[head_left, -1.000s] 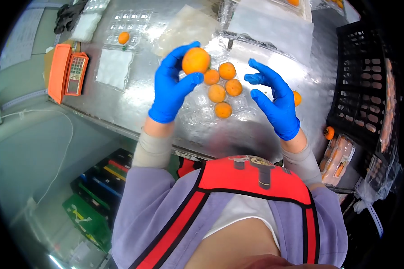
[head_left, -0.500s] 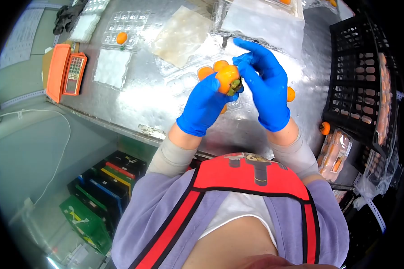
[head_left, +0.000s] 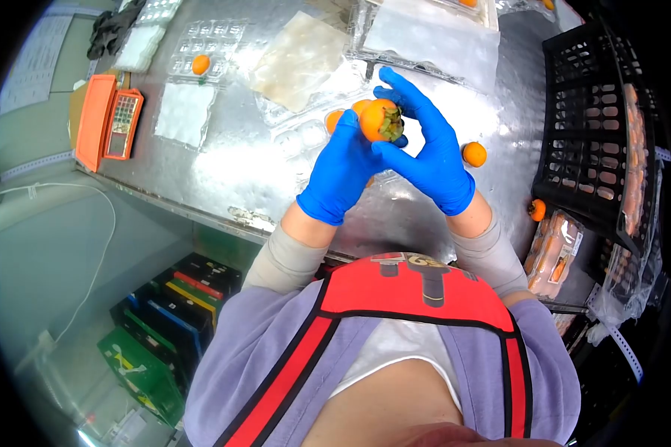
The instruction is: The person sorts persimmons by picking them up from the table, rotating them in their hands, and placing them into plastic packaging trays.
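Observation:
A persimmon [head_left: 381, 121] with its green-brown calyx turned to the right sits in the grip of my left hand [head_left: 338, 170], in a blue glove. Also gloved in blue, my right hand [head_left: 434, 153] curves around the fruit's right side with fingers and thumb apart. Its thumb lies just below the fruit; whether it touches, I cannot tell. Behind the held fruit, another persimmon [head_left: 335, 121] lies at a clear plastic tray [head_left: 294, 141], and more orange fruit is partly hidden by my hands. A loose persimmon [head_left: 474, 154] rests on the metal table to the right.
A black crate [head_left: 581, 127] stands at the right, with a packed tray of fruit [head_left: 555, 257] and a persimmon [head_left: 537, 210] near it. White padded sheets [head_left: 432, 37] lie at the back. An orange-framed device [head_left: 122, 125] is at the left table edge.
The held persimmon has turned so its calyx shows more fully. My right hand has moved down and left, closer around the fruit, uncovering more of the loose persimmon.

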